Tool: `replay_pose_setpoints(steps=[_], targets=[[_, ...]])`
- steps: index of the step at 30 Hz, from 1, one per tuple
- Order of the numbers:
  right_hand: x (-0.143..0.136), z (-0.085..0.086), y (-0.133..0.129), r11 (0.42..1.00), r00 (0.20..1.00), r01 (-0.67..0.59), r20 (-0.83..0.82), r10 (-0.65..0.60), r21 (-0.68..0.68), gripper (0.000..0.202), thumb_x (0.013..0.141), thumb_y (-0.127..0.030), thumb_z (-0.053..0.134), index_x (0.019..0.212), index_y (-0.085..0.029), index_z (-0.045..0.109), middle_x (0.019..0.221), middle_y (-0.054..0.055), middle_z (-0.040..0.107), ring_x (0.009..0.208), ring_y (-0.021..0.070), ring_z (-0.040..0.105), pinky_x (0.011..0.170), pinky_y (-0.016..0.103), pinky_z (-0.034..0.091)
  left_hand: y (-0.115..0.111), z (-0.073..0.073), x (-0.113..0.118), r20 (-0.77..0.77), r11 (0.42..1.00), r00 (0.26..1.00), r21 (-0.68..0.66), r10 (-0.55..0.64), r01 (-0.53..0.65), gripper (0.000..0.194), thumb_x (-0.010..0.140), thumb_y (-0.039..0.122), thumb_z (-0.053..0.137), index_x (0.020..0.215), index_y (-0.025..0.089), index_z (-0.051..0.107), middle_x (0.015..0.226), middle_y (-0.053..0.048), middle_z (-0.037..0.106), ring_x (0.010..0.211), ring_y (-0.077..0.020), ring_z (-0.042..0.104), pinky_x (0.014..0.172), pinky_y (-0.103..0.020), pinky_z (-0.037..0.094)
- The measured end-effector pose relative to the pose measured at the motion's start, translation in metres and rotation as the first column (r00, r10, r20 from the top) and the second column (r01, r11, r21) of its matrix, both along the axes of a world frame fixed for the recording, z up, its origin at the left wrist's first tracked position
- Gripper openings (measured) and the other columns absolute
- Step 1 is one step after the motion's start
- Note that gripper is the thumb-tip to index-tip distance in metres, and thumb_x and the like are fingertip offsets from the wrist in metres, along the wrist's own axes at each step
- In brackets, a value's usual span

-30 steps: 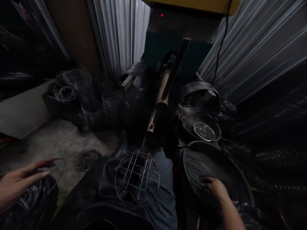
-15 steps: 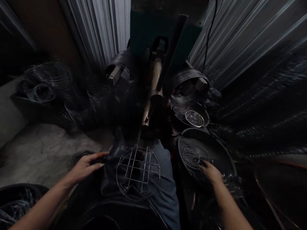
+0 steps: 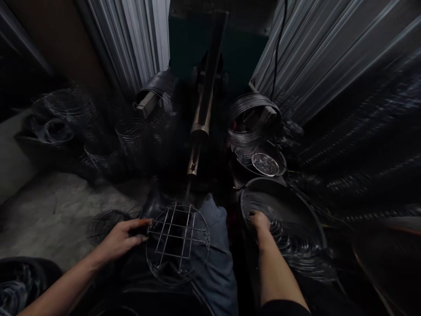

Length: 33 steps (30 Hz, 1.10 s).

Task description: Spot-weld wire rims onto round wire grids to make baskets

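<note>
A round wire rack [image 3: 173, 254] with a crossed grid sits in front of me, above my legs, its far edge by the lower tip of a brass-coloured machine arm [image 3: 193, 164]. My left hand [image 3: 123, 239] is beside the rack's left rim, thumb and forefinger apart, the forefinger tip at or touching the rim. My right hand [image 3: 261, 221] reaches into a large dark pan [image 3: 296, 197] with many thin wire rings [image 3: 286, 239]. Its fingers are curled among the rings; what they grip is hidden.
Behind the pan is a smaller tray with a shiny dish of small metal pieces [image 3: 265, 164]. Wire coils [image 3: 253, 103] stand on both sides of the machine. Wire baskets [image 3: 101, 153] crowd the left. A wire bundle [image 3: 107, 221] lies on the floor [image 3: 66, 202].
My right hand has moved left within the pan. The rack appears further left in view, and my left hand is now at its rim instead of apart from it. The view has shifted slightly.
</note>
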State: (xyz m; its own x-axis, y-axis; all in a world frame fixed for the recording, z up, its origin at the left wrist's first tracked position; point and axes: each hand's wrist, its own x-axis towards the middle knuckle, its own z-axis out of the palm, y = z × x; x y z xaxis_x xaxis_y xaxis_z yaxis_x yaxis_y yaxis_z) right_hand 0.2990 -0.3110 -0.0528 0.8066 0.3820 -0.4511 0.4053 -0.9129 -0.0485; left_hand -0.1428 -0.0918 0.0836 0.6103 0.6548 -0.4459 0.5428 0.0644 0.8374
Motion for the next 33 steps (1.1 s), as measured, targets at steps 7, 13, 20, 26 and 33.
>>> replay_pose_setpoints(steps=[7, 13, 20, 26, 33], targets=[[0.029, 0.072, -0.025, 0.967, 0.931, 0.061, 0.336, -0.145, 0.248, 0.026, 0.093, -0.022, 0.048, 0.115, -0.012, 0.057, 0.110, 0.011, 0.061, 0.097, 0.0196, 0.059, 0.081, 0.035, 0.049, 0.002, 0.000, 0.013, 0.024, 1.000, 1.000, -0.003, -0.016, 0.016, 0.045, 0.059, 0.025, 0.069, 0.102, 0.015, 0.070, 0.104, -0.007, 0.072, 0.101, -0.0273, 0.065, 0.094, -0.038, 0.050], [0.034, 0.190, -0.013, 0.892, 0.758, -0.158, 0.631, -0.164, 0.423, 0.035, 0.079, -0.033, 0.059, 0.109, -0.017, 0.066, 0.101, 0.010, 0.063, 0.092, 0.0262, 0.058, 0.070, 0.033, 0.043, 0.000, -0.005, 0.011, 0.081, 0.996, 0.993, -0.035, -0.084, 0.087, 0.044, 0.062, 0.022, 0.064, 0.106, 0.015, 0.067, 0.105, -0.005, 0.071, 0.100, -0.0235, 0.065, 0.092, -0.034, 0.051], [0.010, 0.303, 0.123, 0.691, 0.486, -0.649, 0.872, 0.054, 0.319, 0.034, 0.082, -0.035, 0.055, 0.109, -0.019, 0.068, 0.097, 0.008, 0.061, 0.084, 0.0195, 0.055, 0.061, 0.028, 0.030, 0.001, 0.002, 0.011, 0.089, 0.996, 0.992, -0.019, -0.085, 0.087, 0.046, 0.058, 0.019, 0.065, 0.104, 0.017, 0.068, 0.104, -0.004, 0.071, 0.099, -0.0236, 0.063, 0.091, -0.034, 0.049], [0.024, 0.326, 0.206, 0.837, 0.589, -0.470, 0.806, 0.061, 0.280, 0.035, 0.081, -0.029, 0.054, 0.110, -0.015, 0.068, 0.105, 0.015, 0.059, 0.093, 0.0227, 0.052, 0.063, 0.036, 0.022, 0.001, -0.008, 0.008, 0.149, 0.994, 0.988, -0.101, -0.030, 0.045, 0.070, 0.057, 0.014, 0.064, 0.127, 0.017, 0.055, 0.100, -0.003, 0.068, 0.087, -0.0177, 0.061, 0.081, -0.029, 0.050], [0.026, 0.326, 0.209, 0.855, 0.582, -0.457, 0.810, 0.079, 0.246, 0.034, 0.083, -0.024, 0.050, 0.107, -0.009, 0.068, 0.101, 0.017, 0.059, 0.095, 0.0229, 0.051, 0.063, 0.038, 0.021, 0.011, -0.016, 0.007, 0.174, 0.995, 0.985, -0.100, -0.003, 0.020, 0.072, 0.058, 0.014, 0.065, 0.129, 0.019, 0.054, 0.101, -0.002, 0.067, 0.082, -0.0158, 0.059, 0.079, -0.030, 0.049]])
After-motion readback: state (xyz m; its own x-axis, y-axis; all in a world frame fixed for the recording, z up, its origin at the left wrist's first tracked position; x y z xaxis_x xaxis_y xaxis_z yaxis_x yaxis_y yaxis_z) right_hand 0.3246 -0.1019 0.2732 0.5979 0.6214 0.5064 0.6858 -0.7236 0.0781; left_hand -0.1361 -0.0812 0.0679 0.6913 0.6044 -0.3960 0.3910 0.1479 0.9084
